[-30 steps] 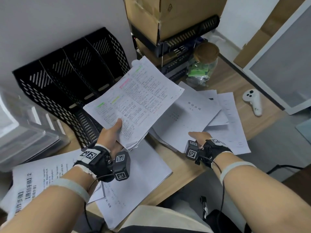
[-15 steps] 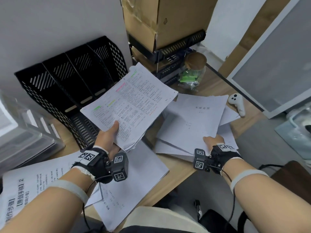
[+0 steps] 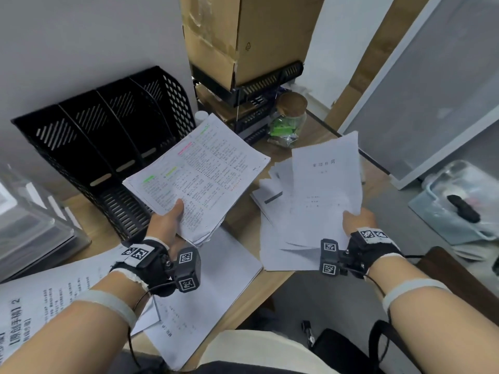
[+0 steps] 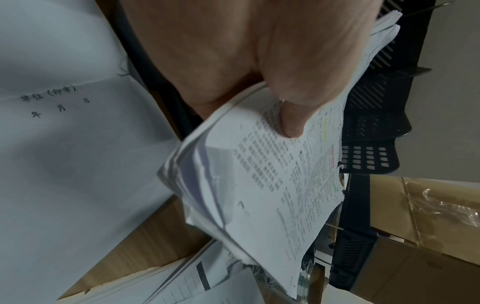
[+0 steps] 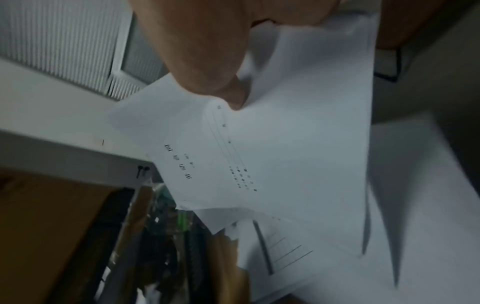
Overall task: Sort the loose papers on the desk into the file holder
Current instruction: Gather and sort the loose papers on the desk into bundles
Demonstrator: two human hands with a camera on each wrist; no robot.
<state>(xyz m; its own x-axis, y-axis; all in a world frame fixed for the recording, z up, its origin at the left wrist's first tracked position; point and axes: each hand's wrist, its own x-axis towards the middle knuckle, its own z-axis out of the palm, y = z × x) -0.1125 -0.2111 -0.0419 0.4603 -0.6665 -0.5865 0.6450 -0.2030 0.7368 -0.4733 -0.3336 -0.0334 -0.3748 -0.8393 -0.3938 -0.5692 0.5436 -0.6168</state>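
A black mesh file holder (image 3: 108,136) with several slots stands against the wall at the left. My left hand (image 3: 168,225) grips a thick stack of printed pages with highlighter marks (image 3: 199,176), held just in front of the holder; the thumb (image 4: 291,121) presses on top of the stack of printed pages (image 4: 272,185). My right hand (image 3: 357,221) pinches a white title sheet (image 3: 326,190) by its lower right corner, lifted above the loose papers (image 3: 278,249) on the desk. In the right wrist view the thumb (image 5: 228,90) lies on that title sheet (image 5: 285,144).
More sheets (image 3: 205,298) lie on the wooden desk (image 3: 243,230) under my left wrist, and a printed page (image 3: 35,314) lies at the lower left. A glass jar with a cork lid (image 3: 289,120) stands behind, beside stacked trays under a cardboard box (image 3: 243,36). Clear bins (image 3: 29,225) sit at the far left.
My right hand has taken hold of the title sheet and raised it off the pile, moving right and towards me. The left hand keeps its stack in about the same place.
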